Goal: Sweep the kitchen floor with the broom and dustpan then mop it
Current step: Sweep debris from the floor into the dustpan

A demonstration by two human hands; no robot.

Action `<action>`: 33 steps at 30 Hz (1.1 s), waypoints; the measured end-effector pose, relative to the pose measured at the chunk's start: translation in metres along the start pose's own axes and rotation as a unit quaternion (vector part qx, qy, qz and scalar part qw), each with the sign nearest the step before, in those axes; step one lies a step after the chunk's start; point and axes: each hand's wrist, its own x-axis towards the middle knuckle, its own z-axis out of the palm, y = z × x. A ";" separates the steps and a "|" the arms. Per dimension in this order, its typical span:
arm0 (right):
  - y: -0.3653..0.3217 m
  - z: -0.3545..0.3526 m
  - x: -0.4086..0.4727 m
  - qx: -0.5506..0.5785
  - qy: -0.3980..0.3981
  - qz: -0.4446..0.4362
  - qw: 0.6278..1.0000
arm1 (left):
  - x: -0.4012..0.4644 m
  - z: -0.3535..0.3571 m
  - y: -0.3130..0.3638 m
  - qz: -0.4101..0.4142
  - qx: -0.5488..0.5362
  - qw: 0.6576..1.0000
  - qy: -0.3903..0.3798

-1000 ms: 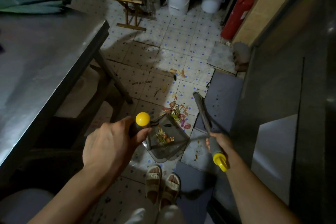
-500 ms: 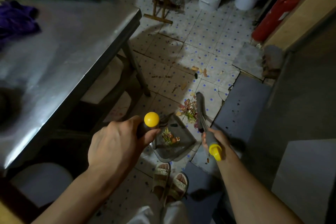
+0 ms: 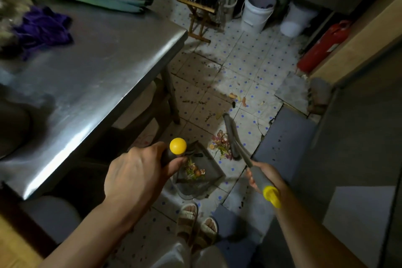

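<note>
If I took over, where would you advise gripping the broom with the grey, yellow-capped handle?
Probably on the grey sleeve just below the yellow cap of the broom, where the right hand holds it now. Come from above and behind: the handle slants up toward the person, while the bristle head rests on the tiled floor beside the vegetable scraps.

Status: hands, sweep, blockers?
Left hand grips dustpan handle; right hand grips broom. Scrap pile beside dustpan. Nothing blocking.

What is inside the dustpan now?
The dustpan holds a small heap of scraps, orange and green bits. The left hand covers its near-left corner.
</note>
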 end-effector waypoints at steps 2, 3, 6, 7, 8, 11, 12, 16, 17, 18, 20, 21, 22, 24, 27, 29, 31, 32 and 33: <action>-0.002 0.000 -0.011 -0.011 -0.012 0.008 1.000 | -0.003 -0.004 -0.006 0.004 0.013 1.000 0.005; -0.004 0.001 -0.015 -0.015 -0.014 0.007 1.000 | -0.004 -0.006 -0.009 0.002 0.016 1.000 0.006; -0.008 0.013 -0.026 -0.031 -0.021 0.015 0.999 | -0.008 -0.011 -0.020 0.003 0.018 1.000 -0.003; -0.009 0.018 -0.027 -0.039 -0.024 0.022 0.999 | -0.009 -0.013 -0.023 0.001 0.021 1.000 -0.002; -0.011 0.022 -0.027 -0.045 -0.026 0.032 0.998 | -0.010 -0.014 -0.026 -0.004 0.026 1.000 -0.002; -0.014 0.036 -0.022 -0.081 -0.032 0.064 0.994 | -0.015 -0.016 -0.033 -0.020 0.028 0.999 -0.005; -0.015 0.039 -0.019 -0.096 -0.033 0.071 0.992 | -0.017 -0.016 -0.035 -0.029 0.029 0.999 -0.007; -0.020 0.043 -0.001 -0.137 -0.033 0.085 0.986 | -0.020 -0.014 -0.038 -0.060 0.037 0.997 -0.009; -0.023 0.042 0.005 -0.149 -0.036 0.090 0.984 | -0.020 -0.014 -0.038 -0.066 0.044 0.997 -0.011; -0.024 0.042 0.012 -0.160 -0.037 0.094 0.982 | -0.021 -0.012 -0.037 -0.072 0.050 0.996 -0.012; -0.028 0.042 0.024 -0.170 -0.031 0.097 0.980 | -0.020 -0.009 -0.035 -0.084 0.052 0.995 -0.009; -0.030 0.041 0.028 -0.169 -0.028 0.091 0.981 | -0.020 -0.007 -0.033 -0.089 0.051 0.995 -0.006; -0.033 0.039 0.032 -0.171 -0.030 0.085 0.981 | -0.020 -0.005 -0.031 -0.094 0.051 0.994 -0.005; -0.041 0.032 0.036 -0.182 -0.037 0.088 0.979 | -0.017 -0.003 -0.025 -0.104 0.056 0.993 -0.007; -0.057 0.020 0.040 -0.194 -0.030 0.089 0.977 | -0.012 0.000 -0.010 -0.112 0.063 0.992 -0.011; -0.068 0.014 0.046 -0.189 -0.023 0.072 0.979 | -0.009 0.001 0.000 -0.121 0.062 0.991 -0.012; -0.080 0.009 0.051 -0.192 -0.017 0.054 0.980 | -0.007 0.004 0.008 -0.128 0.054 0.990 -0.010; -0.087 0.007 0.052 -0.192 -0.018 0.046 0.980 | -0.007 0.005 0.011 -0.131 0.050 0.990 -0.006; -0.093 0.005 0.052 -0.193 -0.019 0.036 0.980 | -0.005 0.006 0.014 -0.136 0.047 0.990 -0.002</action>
